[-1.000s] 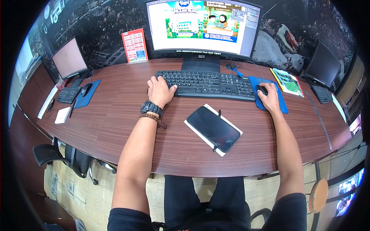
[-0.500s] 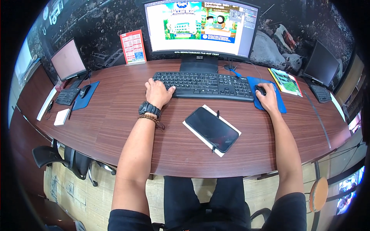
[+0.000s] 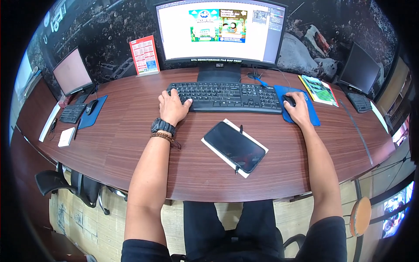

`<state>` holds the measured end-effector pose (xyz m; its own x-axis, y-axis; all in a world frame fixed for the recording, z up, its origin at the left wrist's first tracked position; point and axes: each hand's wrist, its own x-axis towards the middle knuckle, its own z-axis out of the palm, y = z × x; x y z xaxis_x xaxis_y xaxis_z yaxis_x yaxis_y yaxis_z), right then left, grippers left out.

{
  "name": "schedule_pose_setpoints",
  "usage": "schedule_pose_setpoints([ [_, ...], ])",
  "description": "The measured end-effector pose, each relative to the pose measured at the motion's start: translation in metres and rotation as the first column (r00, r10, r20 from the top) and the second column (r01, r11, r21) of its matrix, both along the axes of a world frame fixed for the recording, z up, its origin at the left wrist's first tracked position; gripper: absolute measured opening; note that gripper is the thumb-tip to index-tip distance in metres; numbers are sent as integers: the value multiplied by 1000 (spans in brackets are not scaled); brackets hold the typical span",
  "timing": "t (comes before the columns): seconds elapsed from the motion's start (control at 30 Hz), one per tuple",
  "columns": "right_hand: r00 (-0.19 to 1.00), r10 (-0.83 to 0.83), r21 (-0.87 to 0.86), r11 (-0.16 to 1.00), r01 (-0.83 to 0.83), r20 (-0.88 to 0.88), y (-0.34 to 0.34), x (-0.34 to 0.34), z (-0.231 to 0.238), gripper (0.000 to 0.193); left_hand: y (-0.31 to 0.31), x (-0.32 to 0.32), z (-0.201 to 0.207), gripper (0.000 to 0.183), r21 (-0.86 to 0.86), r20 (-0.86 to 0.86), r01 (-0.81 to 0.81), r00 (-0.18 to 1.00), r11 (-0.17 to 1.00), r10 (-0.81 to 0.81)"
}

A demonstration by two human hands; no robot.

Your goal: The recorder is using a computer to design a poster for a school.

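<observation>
My left hand (image 3: 172, 108) rests at the left end of a black keyboard (image 3: 227, 97). Its fingertips lie on the keys there, and the thumb is spread toward the front edge. A black mouse (image 3: 289, 100) sits under my right hand (image 3: 299, 110), whose fingers curve over it on a blue mouse pad (image 3: 310, 114). Behind the keyboard stands a curved monitor (image 3: 174, 41) showing two colourful page designs on a white field. Nearer to me, between my forearms, a dark phone (image 3: 235, 146) lies slantwise on a white notepad (image 3: 245, 174), with a black pen (image 3: 237, 169) partly hidden beneath the phone.
A red and white desk calendar (image 3: 145, 56) stands left of the monitor. Stacked booklets (image 3: 321, 91) lie beyond the mouse pad. Further monitors flank the desk, one left (image 3: 73, 72) and one right (image 3: 360, 67). A small white box (image 3: 66, 137) sits at the left, near a black chair (image 3: 52, 181).
The two designs on the screen have become smaller, with more white around them. The whole view has shifted slightly; both hands keep their places on keyboard and mouse.
</observation>
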<state>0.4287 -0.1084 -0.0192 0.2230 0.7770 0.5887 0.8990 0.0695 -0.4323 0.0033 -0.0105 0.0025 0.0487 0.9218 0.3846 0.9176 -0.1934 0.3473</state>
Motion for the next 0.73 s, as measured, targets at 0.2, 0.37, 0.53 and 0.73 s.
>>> schedule_pose_setpoints([
  [0.2, 1000, 14, 5, 1000, -14, -6, 2, 1, -1, 34, 0, -2, 1, 56, 4, 5, 1, 1000, 1000, -1],
  [0.37, 1000, 15, 14, 1000, -15, -4, 1, 3, -3, 33, -1, 1, -1, 53, 28, 10, 8, 1000, 1000, -8],
  [0.53, 1000, 26, 14, 1000, -25, -14, 3, 3, -5, 33, -2, -2, -1, 53, 18, 11, 14, 1000, 1000, -15],
  [0.73, 999, 14, -22, 1000, -15, -42, 3, 2, -1, 38, -3, 4, 6, 63, -69, -66, -37, 997, 997, 33],
])
